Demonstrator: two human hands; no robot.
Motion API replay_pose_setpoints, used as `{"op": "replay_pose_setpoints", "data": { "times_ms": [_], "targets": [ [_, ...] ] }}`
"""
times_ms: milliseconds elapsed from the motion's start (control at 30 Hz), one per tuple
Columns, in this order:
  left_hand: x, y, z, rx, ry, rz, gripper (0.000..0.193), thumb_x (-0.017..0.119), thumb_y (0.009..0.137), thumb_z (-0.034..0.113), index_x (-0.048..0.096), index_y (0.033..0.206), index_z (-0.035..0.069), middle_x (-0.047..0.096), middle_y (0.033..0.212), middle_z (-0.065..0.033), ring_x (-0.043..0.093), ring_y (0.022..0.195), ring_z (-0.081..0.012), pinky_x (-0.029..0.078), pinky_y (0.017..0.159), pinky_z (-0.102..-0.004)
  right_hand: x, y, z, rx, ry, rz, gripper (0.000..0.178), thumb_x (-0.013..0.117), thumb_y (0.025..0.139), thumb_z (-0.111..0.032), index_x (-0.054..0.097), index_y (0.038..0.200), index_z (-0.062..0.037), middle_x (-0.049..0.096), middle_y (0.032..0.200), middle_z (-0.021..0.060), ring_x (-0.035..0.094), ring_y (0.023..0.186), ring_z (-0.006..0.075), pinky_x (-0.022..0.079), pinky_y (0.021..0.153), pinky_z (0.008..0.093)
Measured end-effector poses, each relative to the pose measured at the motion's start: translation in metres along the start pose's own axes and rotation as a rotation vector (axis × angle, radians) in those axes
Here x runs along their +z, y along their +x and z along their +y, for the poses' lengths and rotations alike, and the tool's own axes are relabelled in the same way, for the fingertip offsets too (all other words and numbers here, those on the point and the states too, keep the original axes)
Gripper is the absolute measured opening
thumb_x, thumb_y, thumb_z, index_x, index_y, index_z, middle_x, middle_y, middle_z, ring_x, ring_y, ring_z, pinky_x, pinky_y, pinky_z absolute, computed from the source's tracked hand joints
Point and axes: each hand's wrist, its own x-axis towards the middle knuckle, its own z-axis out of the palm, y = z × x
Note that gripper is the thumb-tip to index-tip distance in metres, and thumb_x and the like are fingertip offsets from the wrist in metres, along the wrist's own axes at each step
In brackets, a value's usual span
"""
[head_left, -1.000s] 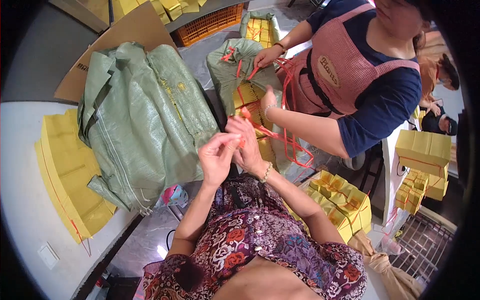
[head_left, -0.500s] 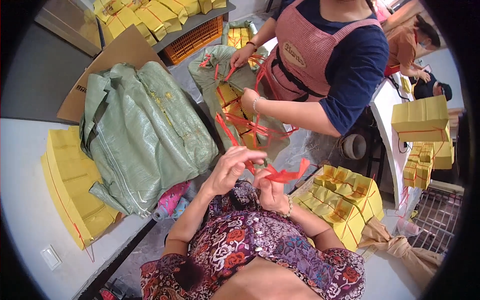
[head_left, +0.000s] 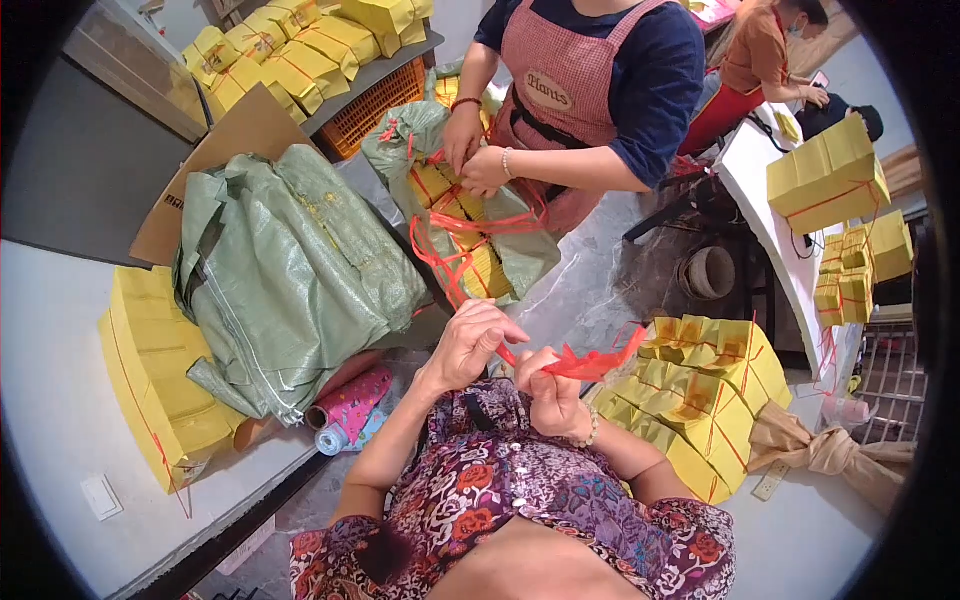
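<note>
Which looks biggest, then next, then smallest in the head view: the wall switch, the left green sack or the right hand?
1. Left green sack
2. Right hand
3. Wall switch

1. The right hand (head_left: 553, 400), a second ago flat with its fingers against the left, is now curled around red plastic tape (head_left: 597, 366), whose bunched end sticks out to the right.
2. The left hand (head_left: 472, 345) has parted from that fingertip contact; its fingers now reach forward just beside the right.
3. Both hands, which overlapped the end of the open green woven sack (head_left: 528, 265), now sit nearer the wearer's body.
4. The co-worker's braceleted hand (head_left: 485, 172) has met the co-worker's other hand (head_left: 461, 138) above the sack; they were apart.
5. Loose tape loops now lie across the yellow paper bundles (head_left: 487, 272).
</note>
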Motion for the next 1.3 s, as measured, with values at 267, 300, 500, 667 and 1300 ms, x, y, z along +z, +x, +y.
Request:
{"op": "replay_pose_setpoints", "data": {
  "times_ms": [267, 300, 500, 667, 1300],
  "targets": [
    [0.0, -0.01, 0.013, -0.056, -0.126, 0.114, 0.049, 0.032, 0.096, 0.04, 0.061, 0.102, 0.0, 0.062, 0.094, -0.0124, 0.058, 0.091, -0.0244, 0.038, 0.088, -0.036, 0.006, 0.014, -0.011, 0.28, -0.113, -0.073, 0.021, 0.04, 0.095, -0.012, 0.051, 0.082, 0.0008, 0.05, 0.064, 0.0056, 0.048, 0.055, 0.0151, 0.039, 0.052, 0.0286],
    [-0.001, -0.008, 0.014, -0.121, -0.304, 0.149, 0.051, 0.032, 0.096, 0.042, 0.057, 0.108, 0.0, 0.061, 0.099, -0.012, 0.056, 0.095, -0.0231, 0.038, 0.09, -0.0358, 0.01, 0.026, -0.004, 0.343, -0.152, -0.063, 0.022, 0.039, 0.095, -0.014, 0.051, 0.083, 0.0004, 0.05, 0.063, 0.0056, 0.048, 0.056, 0.0146, 0.039, 0.052, 0.0287],
    [-0.023, 0.008, 0.007, -0.437, -0.498, 0.223, 0.033, 0.036, 0.099, 0.029, 0.054, 0.104, 0.002, 0.061, 0.099, -0.0064, 0.056, 0.08, -0.0084, 0.045, 0.073, -0.0211, 0.018, 0.041, 0.07, 0.391, -0.187, -0.137, 0.03, 0.039, 0.096, -0.022, 0.053, 0.081, -0.0008, 0.049, 0.061, 0.0051, 0.049, 0.057, 0.0142, 0.04, 0.055, 0.031],
    [-0.067, -0.019, 0.012, -0.332, -0.869, 0.448, 0.029, 0.039, 0.097, 0.029, 0.048, 0.083, 0.005, 0.044, 0.063, 0.0002, 0.046, 0.056, -0.0109, 0.038, 0.052, -0.0232, 0.035, 0.064, 0.04, 0.45, 0.045, -0.383, 0.029, 0.038, 0.097, -0.025, 0.054, 0.099, -0.0014, 0.054, 0.075, 0.0081, 0.054, 0.068, 0.0172, 0.043, 0.065, 0.0306],
    [-0.227, -0.16, 0.243, 0.562, -0.747, 0.866, 0.017, 0.036, 0.093, 0.0, 0.035, 0.078, 0.008, 0.032, 0.057, 0.0015, 0.02, 0.039, -0.0028, 0.018, 0.029, -0.0176, -0.061, 0.143, 0.268, 0.316, -1.334, -0.087, 0.055, 0.059, 0.073, -0.008, 0.039, 0.124, -0.0114, 0.048, 0.097, 0.0214, 0.058, 0.074, 0.0374, 0.049, 0.063, 0.0457]
  ]
}}
